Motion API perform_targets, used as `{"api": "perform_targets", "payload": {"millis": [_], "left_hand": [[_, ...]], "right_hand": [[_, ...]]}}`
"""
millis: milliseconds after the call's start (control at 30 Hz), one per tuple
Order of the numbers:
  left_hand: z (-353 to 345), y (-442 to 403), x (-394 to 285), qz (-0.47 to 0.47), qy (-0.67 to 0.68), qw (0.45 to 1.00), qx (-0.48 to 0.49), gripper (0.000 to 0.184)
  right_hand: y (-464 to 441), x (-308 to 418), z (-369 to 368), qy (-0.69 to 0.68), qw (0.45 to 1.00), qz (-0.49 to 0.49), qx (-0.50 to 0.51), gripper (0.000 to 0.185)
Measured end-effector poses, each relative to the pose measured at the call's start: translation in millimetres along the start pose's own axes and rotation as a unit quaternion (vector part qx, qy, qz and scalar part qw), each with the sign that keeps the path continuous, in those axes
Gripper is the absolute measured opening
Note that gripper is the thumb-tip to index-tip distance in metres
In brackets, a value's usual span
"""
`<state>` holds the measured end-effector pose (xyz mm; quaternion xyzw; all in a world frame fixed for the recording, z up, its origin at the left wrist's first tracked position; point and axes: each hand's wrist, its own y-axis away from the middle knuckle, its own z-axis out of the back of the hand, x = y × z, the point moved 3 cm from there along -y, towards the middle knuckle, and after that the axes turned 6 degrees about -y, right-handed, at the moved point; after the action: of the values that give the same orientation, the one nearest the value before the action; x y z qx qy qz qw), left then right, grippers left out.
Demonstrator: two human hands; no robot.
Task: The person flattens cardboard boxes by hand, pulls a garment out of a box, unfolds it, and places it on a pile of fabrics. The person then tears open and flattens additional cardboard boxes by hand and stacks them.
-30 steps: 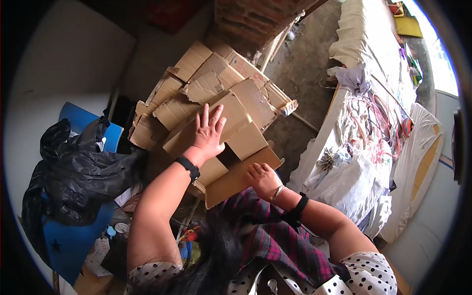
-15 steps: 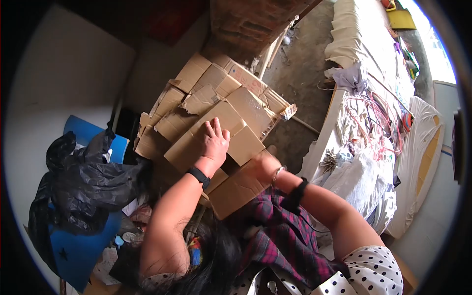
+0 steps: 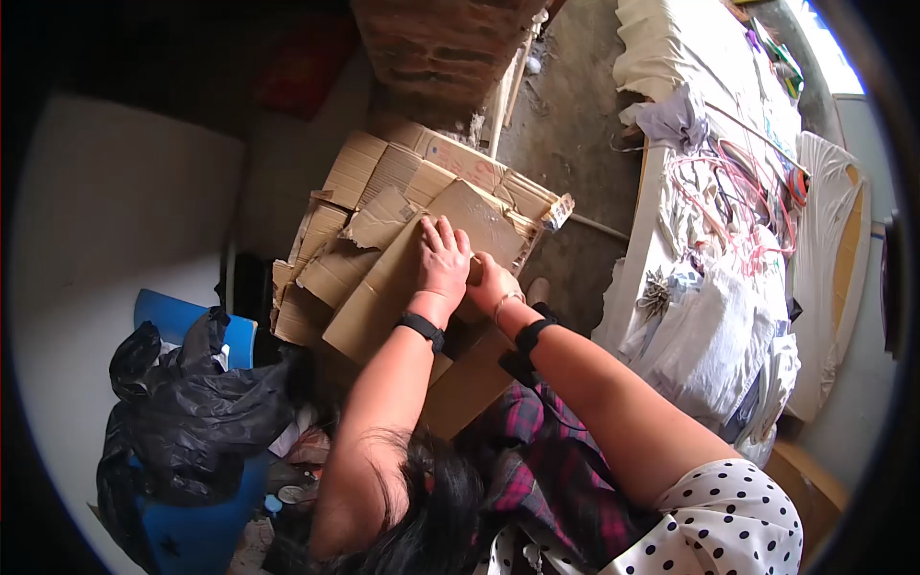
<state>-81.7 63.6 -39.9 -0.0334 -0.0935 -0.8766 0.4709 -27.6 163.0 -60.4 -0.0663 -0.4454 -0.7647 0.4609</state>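
Note:
My left hand (image 3: 444, 263) rests on a flattened cardboard box (image 3: 372, 309), with its fingers spread a little and pointing up the sheet. Close beside it on the right, my right hand (image 3: 493, 286) has its fingers bent at the cardboard's edge; what they grip, if anything, is hidden. Under both hands lies a stack of torn and folded cardboard (image 3: 359, 163). A lower cardboard flap (image 3: 467, 388) lies nearer my body, over the plaid cloth (image 3: 537, 479).
Black plastic bags (image 3: 206, 412) hang over a blue chair (image 3: 196, 522) at the left. On the right, a bed or table bears white cloths (image 3: 704, 331) and pink cords (image 3: 733, 206). A brick pillar (image 3: 446, 48) stands behind the stack.
My right hand has moved up and left from the lower flap to beside my left hand. My left hand has shifted slightly up and right. The view has also shifted.

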Motion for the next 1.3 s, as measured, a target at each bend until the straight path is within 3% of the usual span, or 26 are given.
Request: {"api": "perform_targets", "payload": {"millis": [133, 233, 267, 300, 367, 400, 500, 567, 633, 700, 733, 833, 867, 900, 1033, 1100, 1233, 1267, 1300], "left_hand": [[-3.4, -5.2, 5.2, -0.026, -0.034, 0.998, -0.045, 0.023], [-0.5, -1.2, 0.4, -0.076, -0.013, 0.997, -0.014, 0.023], [2.1, 1.7, -1.7, -0.081, -0.036, 0.993, -0.079, 0.016], [4.4, 3.4, 0.0, -0.084, -0.034, 0.993, -0.075, 0.016], [12.6, 8.2, 7.0, -0.11, 0.114, 0.987, -0.039, 0.009], [43.6, 7.9, 22.2, -0.095, 0.194, 0.971, -0.101, 0.006], [58.5, 5.9, 52.6, -0.032, 0.289, 0.954, -0.065, 0.017], [63.1, 13.0, 74.4, 0.066, 0.312, 0.945, -0.07, 0.026], [60.1, 32.8, 100.8, 0.189, 0.364, 0.912, 0.01, 0.037], [44.8, 64.9, 108.8, 0.232, 0.341, 0.911, -0.018, 0.04], [35.4, 81.2, 101.3, 0.281, 0.327, 0.902, 0.023, 0.046], [37.5, 110.6, 64.7, 0.182, 0.264, 0.947, -0.003, 0.094], [27.7, 122.2, 59.9, 0.183, 0.241, 0.951, 0.066, 0.113], [22.9, 133.8, 60.4, 0.189, 0.242, 0.949, 0.066, 0.113], [0.0, 177.8, 76.0, 0.291, 0.171, 0.933, 0.126, 0.119], [-0.2, 187.8, 71.8, 0.246, 0.159, 0.943, 0.159, 0.122], [-13.6, 188.8, 83.7, 0.227, 0.201, 0.95, 0.073, 0.105], [-5.4, 186.2, 88.9, 0.215, 0.224, 0.95, 0.028, 0.091], [2.0, 184.3, 96.3, 0.229, 0.225, 0.947, 0.023, 0.091]], "right_hand": [[-38.8, 13.6, -10.3, 0.0, 0.999, -0.015, 0.038, 0.045], [-37.6, 8.8, -8.8, 0.045, 0.996, -0.036, 0.064, 0.036], [-33.8, 5.8, -9.7, 0.041, 0.996, -0.051, 0.053, 0.033], [-39.8, -11.4, -21.6, 0.04, 0.996, -0.055, 0.056, 0.033], [-50.5, -42.2, -34.1, 0.027, 0.999, -0.036, -0.018, 0.031], [-46.7, -35.7, -10.3, 0.108, 0.993, -0.054, 0.008, 0.03], [-44.9, -31.9, 5.7, 0.072, 0.997, -0.02, 0.017, 0.029], [-42.5, -19.7, 9.8, 0.109, 0.993, 0.006, 0.036, 0.028], [-47.9, -20.9, 1.1, 0.084, 0.995, 0.04, 0.028, 0.023], [-44.0, -8.6, -6.8, 0.161, 0.985, 0.039, 0.052, 0.022], [-36.7, 1.5, -5.7, 0.174, 0.982, 0.027, 0.07, 0.022], [-55.1, -25.5, -46.1, 0.142, 0.989, 0.037, 0.025, 0.021], [-41.6, -5.5, -22.5, 0.15, 0.988, 0.04, 0.018, 0.02], [-43.2, -9.3, -20.4, 0.15, 0.988, 0.028, 0.02, 0.031], [-39.9, -17.3, -23.6, 0.178, 0.982, 0.059, 0.017, 0.029], [-39.0, -15.8, -24.7, 0.154, 0.987, 0.042, 0.003, 0.029], [-36.2, -5.5, -17.3, 0.147, 0.989, 0.022, 0.0, 0.035], [-36.7, -6.2, -14.4, 0.126, 0.992, 0.012, -0.009, 0.045], [-32.3, 0.1, -7.8, 0.064, 0.998, 0.004, -0.005, 0.062]]}}
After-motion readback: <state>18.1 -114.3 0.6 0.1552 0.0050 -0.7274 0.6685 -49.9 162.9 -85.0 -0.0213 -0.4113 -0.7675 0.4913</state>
